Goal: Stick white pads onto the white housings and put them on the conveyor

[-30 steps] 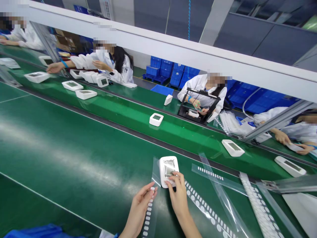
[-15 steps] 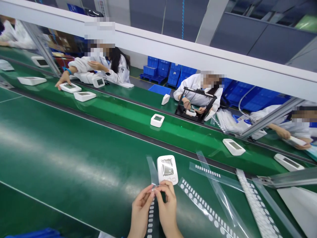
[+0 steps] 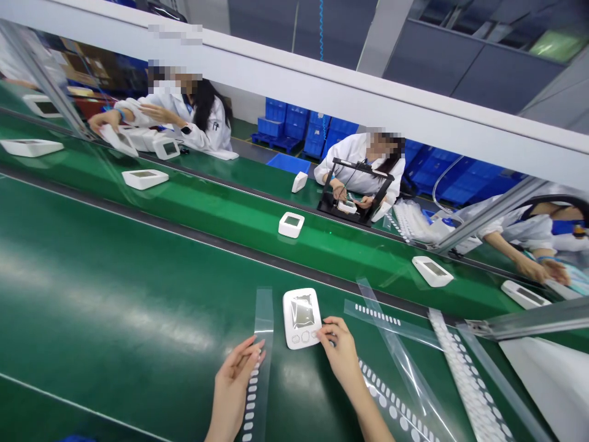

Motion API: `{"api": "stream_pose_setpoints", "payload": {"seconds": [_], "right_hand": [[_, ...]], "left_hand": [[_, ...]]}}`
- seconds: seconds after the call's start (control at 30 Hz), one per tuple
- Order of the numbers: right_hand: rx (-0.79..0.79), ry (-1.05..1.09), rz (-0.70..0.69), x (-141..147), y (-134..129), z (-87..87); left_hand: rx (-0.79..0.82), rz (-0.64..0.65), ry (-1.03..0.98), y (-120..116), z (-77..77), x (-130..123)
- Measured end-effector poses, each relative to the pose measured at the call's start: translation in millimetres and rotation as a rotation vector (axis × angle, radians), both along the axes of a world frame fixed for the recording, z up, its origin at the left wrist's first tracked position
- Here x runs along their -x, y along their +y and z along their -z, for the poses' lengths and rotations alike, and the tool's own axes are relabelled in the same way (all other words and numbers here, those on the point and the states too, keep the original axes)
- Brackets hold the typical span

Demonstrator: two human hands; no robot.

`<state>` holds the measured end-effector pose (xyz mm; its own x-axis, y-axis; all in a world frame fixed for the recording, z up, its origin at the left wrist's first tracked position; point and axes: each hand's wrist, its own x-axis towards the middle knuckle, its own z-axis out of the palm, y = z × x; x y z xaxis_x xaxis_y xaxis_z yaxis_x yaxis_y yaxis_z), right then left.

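Note:
A white device [image 3: 302, 318] with a rectangular screen and a row of buttons lies face up on the green table. My left hand [image 3: 235, 376] pinches a clear strip [image 3: 264, 319] bearing a column of small white stickers, left of the device. At the device's lower right corner is my right hand [image 3: 339, 347], its thumb and index finger closed together near the rightmost button. Anything between those fingertips is too small to make out.
Sticker strips [image 3: 396, 402] and a stack of them [image 3: 464, 374] lie at the right. Beyond the black rail, a green conveyor [image 3: 221, 212] carries several white devices. People in white coats sit across it, one behind a black frame [image 3: 363, 166].
My hands have moved apart; the left went left with the strip, the right went to the device's lower right corner. Across the conveyor, a person's hand has lifted a white device.

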<state>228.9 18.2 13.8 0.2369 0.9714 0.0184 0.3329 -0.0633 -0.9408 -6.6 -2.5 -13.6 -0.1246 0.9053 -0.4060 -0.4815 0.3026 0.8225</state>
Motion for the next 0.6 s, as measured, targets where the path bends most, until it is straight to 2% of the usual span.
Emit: {"api": "stream_pose_setpoints", "payload": {"seconds": [0.33,0.6], "right_hand": [[-0.05,0.017,0.007,8.7,-1.8,0.2],[-0.018,-0.024,-0.013,10.6,-2.3,1.6]], "left_hand": [[0.005,-0.014,-0.02,0.7,-3.1,-1.9],[0.006,-0.026,-0.033,0.7,-4.2,-3.8]]}}
